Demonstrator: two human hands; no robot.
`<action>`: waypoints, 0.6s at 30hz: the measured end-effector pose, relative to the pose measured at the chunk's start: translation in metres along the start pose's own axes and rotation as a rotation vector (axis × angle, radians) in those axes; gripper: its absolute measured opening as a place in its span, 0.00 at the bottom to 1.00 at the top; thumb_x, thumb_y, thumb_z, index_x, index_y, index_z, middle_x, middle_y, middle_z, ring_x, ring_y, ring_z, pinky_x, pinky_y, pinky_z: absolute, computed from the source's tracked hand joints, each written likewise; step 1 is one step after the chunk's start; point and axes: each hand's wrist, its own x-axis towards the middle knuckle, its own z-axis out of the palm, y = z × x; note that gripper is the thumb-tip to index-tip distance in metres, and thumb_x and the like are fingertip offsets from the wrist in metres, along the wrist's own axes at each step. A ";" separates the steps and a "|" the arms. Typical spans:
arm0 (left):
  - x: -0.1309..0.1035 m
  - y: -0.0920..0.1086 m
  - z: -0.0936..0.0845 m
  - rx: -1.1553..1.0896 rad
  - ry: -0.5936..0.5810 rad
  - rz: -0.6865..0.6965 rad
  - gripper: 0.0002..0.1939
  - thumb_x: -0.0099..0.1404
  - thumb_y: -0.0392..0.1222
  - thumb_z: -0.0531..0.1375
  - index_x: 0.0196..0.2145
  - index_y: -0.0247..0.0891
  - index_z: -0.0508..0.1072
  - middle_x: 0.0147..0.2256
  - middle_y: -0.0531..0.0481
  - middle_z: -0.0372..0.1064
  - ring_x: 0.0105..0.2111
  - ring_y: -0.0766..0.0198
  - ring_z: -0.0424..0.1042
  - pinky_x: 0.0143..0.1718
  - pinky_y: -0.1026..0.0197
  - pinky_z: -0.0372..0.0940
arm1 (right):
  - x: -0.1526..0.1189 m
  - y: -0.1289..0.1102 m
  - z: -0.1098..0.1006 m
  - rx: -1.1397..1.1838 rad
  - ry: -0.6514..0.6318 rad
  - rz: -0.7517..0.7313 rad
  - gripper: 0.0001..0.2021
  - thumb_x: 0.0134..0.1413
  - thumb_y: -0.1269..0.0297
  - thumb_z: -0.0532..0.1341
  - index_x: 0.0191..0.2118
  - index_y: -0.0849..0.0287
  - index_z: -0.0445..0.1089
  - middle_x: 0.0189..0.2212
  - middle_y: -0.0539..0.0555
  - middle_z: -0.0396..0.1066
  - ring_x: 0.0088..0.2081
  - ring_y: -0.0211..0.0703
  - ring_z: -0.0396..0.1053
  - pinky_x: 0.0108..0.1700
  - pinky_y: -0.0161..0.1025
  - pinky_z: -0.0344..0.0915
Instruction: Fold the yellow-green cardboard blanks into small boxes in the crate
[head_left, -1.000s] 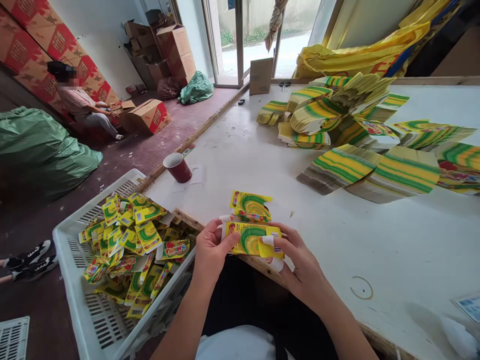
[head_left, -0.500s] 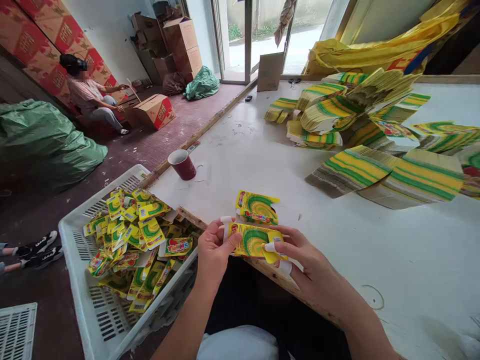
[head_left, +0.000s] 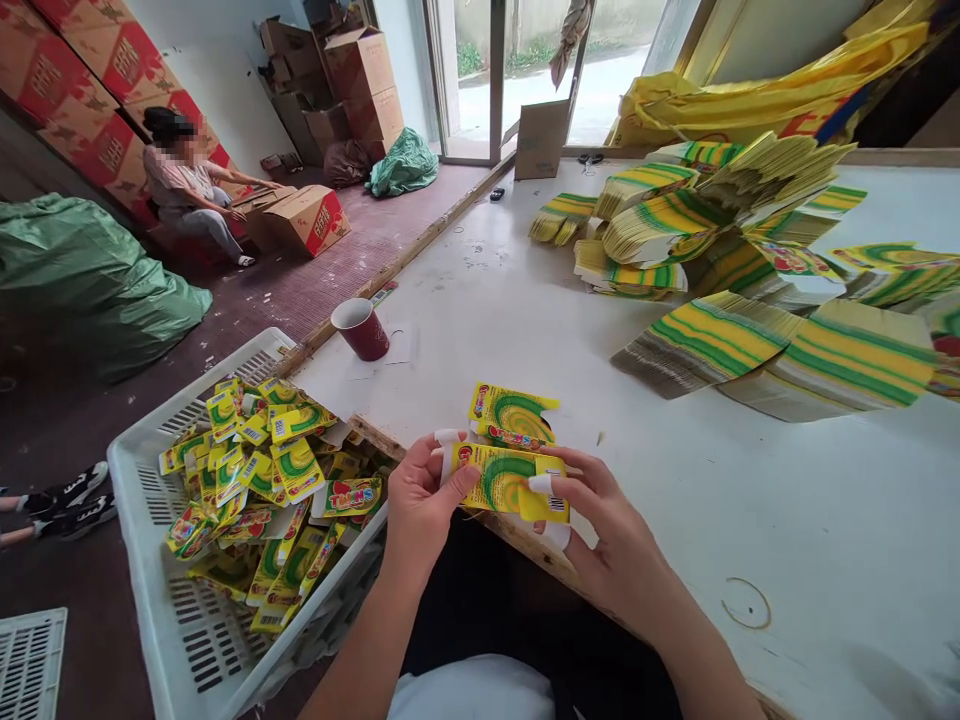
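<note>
the right hand (head_left: 611,530) is hiding part of the yellow carton (head_left: 491,478); the left edge is cropping a green sack (head_left: 97,290).

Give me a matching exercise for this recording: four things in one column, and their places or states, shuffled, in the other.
1. Left hand
2. Mug
3. Right hand
4. Crate

a. White, with a heap of small boxes inside
b. At the barcode end of the held carton
c. Thumb across the printed face of the held carton, near the end without the barcode
d. Dark red, on the table

Pairs: 1-c, 2-d, 3-b, 4-a
</note>
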 end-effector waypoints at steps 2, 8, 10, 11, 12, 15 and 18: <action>-0.001 0.000 0.003 0.005 -0.023 -0.023 0.21 0.50 0.46 0.74 0.41 0.39 0.78 0.30 0.51 0.80 0.30 0.63 0.78 0.33 0.65 0.72 | 0.000 -0.002 -0.001 0.070 0.077 0.063 0.17 0.60 0.71 0.59 0.54 0.50 0.60 0.54 0.59 0.62 0.54 0.49 0.69 0.49 0.45 0.74; -0.009 -0.006 0.011 -0.005 0.008 -0.049 0.21 0.50 0.47 0.73 0.41 0.38 0.78 0.27 0.53 0.78 0.28 0.64 0.76 0.33 0.64 0.72 | -0.001 -0.010 0.010 0.267 0.225 0.251 0.19 0.53 0.70 0.62 0.50 0.49 0.60 0.50 0.54 0.65 0.47 0.46 0.72 0.46 0.44 0.74; -0.007 -0.002 0.003 0.050 0.063 0.002 0.21 0.49 0.47 0.74 0.40 0.38 0.78 0.26 0.53 0.77 0.26 0.65 0.75 0.31 0.65 0.71 | -0.002 -0.011 0.015 0.298 0.219 0.258 0.22 0.54 0.68 0.62 0.54 0.48 0.59 0.52 0.55 0.65 0.48 0.46 0.72 0.47 0.45 0.74; -0.005 0.003 -0.005 0.095 0.119 0.055 0.22 0.48 0.48 0.74 0.39 0.38 0.78 0.27 0.53 0.76 0.26 0.66 0.74 0.31 0.66 0.70 | -0.002 -0.011 0.016 0.308 0.211 0.253 0.25 0.55 0.67 0.62 0.57 0.48 0.58 0.53 0.57 0.65 0.48 0.46 0.72 0.48 0.46 0.74; -0.001 0.010 -0.016 0.145 0.201 0.129 0.22 0.48 0.48 0.74 0.39 0.37 0.78 0.27 0.54 0.76 0.26 0.66 0.73 0.30 0.66 0.69 | -0.002 -0.010 0.016 0.306 0.207 0.248 0.26 0.55 0.65 0.63 0.59 0.48 0.56 0.54 0.58 0.65 0.48 0.47 0.72 0.49 0.47 0.74; 0.013 0.040 -0.064 0.272 0.572 0.427 0.21 0.49 0.50 0.74 0.38 0.39 0.77 0.31 0.54 0.74 0.32 0.65 0.72 0.36 0.64 0.69 | 0.003 -0.001 0.011 0.197 0.248 0.265 0.23 0.57 0.63 0.63 0.57 0.51 0.60 0.50 0.59 0.71 0.47 0.50 0.74 0.48 0.51 0.74; 0.024 0.067 -0.118 0.492 0.818 0.483 0.22 0.51 0.51 0.72 0.41 0.42 0.72 0.37 0.55 0.73 0.41 0.57 0.72 0.48 0.53 0.68 | 0.015 0.011 0.006 0.032 0.312 0.287 0.15 0.59 0.63 0.60 0.51 0.54 0.64 0.45 0.58 0.76 0.43 0.50 0.75 0.46 0.52 0.74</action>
